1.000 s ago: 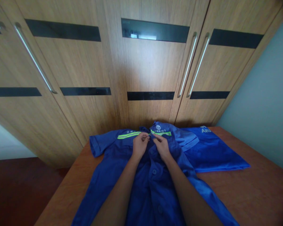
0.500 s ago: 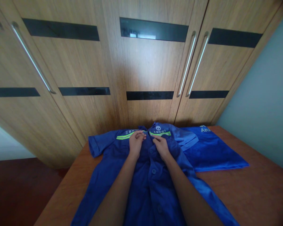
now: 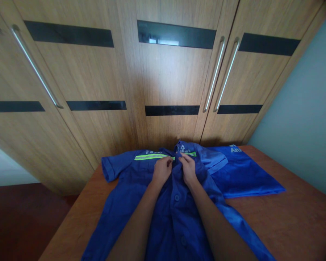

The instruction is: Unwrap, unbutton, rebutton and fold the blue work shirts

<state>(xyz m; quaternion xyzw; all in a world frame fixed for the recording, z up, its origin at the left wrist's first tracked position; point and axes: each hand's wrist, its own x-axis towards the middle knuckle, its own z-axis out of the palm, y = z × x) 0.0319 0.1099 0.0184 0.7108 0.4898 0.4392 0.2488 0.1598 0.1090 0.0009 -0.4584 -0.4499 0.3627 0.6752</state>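
Note:
A blue work shirt (image 3: 130,188) with yellow-green reflective stripes lies front-up on a brown wooden table (image 3: 296,217), its collar toward the far edge. My left hand (image 3: 162,171) and my right hand (image 3: 188,168) are side by side at the top of the shirt's button placket, just below the collar. Both hands have curled fingers pinching the cloth edges there. Round blue buttons run down the placket between my forearms.
A second blue garment (image 3: 244,174), folded flat with white lettering, lies to the right of the shirt. Tall wooden wardrobe doors (image 3: 97,72) with long metal handles stand right behind the table. A pale wall is at the right, dark floor at the left.
My hands have drawn closer together at the top of the placket, pulling the two front edges of the shirt toward each other below the collar.

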